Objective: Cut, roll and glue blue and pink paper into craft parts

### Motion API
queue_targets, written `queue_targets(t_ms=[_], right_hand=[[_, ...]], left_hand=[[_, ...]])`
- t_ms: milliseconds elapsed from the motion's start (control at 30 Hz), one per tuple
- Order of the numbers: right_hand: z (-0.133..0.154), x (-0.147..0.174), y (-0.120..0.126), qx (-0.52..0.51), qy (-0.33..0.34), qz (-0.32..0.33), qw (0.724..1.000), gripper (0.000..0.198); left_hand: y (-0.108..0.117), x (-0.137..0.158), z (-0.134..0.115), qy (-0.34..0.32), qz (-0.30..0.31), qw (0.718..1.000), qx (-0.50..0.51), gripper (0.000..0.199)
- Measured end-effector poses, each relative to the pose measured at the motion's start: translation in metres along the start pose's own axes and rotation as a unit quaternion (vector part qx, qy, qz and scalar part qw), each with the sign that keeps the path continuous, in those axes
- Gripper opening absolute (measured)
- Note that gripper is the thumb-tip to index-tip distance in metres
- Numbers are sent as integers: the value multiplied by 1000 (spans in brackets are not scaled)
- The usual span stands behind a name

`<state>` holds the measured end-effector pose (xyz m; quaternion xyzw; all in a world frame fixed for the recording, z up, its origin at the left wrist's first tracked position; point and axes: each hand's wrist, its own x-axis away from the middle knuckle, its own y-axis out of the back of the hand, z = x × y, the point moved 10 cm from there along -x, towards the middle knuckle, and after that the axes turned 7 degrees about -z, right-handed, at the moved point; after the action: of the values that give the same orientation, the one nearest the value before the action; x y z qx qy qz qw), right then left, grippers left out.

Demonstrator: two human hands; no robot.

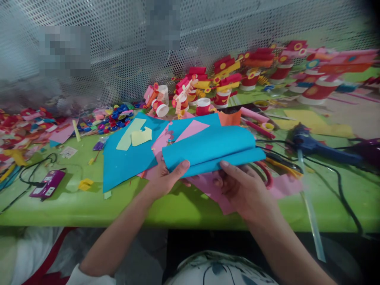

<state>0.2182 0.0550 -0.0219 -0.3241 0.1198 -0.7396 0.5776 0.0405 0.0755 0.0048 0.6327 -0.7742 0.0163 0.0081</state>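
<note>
A folded blue sheet of craft foam or paper (pixel 212 144) is held between both hands above the table's front part. My left hand (pixel 168 178) pinches its lower left corner, thumb on top. My right hand (pixel 240 180) grips the lower edge further right, thumb on top and fingers curled beneath. The upper flap curves over, leaving a narrow strip along the bottom edge. Beneath it lie a large blue sheet (pixel 124 166), pink pieces (pixel 206 186) and pale yellow-green scraps (pixel 141 137). Scissors (pixel 268 174) with red handles are partly hidden behind my right hand.
A blue glue gun (pixel 323 146) with a clear glue stick lies right, its black cord trailing over the green table (pixel 89 209). A purple power strip (pixel 48 184) sits left. Decorated paper cups (pixel 222 97) line the back, before a perforated metal panel (pixel 118 51).
</note>
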Motion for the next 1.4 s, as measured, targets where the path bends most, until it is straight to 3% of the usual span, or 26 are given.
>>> queue_targets(t_ms=[200, 400, 567, 833, 1000, 1400], right_hand=[[4, 0, 0, -1, -4, 4, 1000, 32], [3, 2, 1, 0, -13, 1, 1000, 32], [1, 2, 1, 4, -24, -1, 1000, 32], [3, -1, 4, -18, -8, -22, 1000, 29], [2, -2, 6, -22, -12, -21, 999, 24], [1, -2, 3, -20, -12, 2, 1000, 31]], left_hand=[[-9, 1, 0, 2, 53, 998, 24, 49], [-2, 3, -18, -47, -7, 996, -79, 40], [1, 5, -24, -85, -34, 991, -96, 38], [5, 2, -7, -44, -42, 995, -74, 40], [-5, 1, -11, -27, 6, 999, -39, 40], [-5, -5, 2, 13, 29, 998, 53, 65]])
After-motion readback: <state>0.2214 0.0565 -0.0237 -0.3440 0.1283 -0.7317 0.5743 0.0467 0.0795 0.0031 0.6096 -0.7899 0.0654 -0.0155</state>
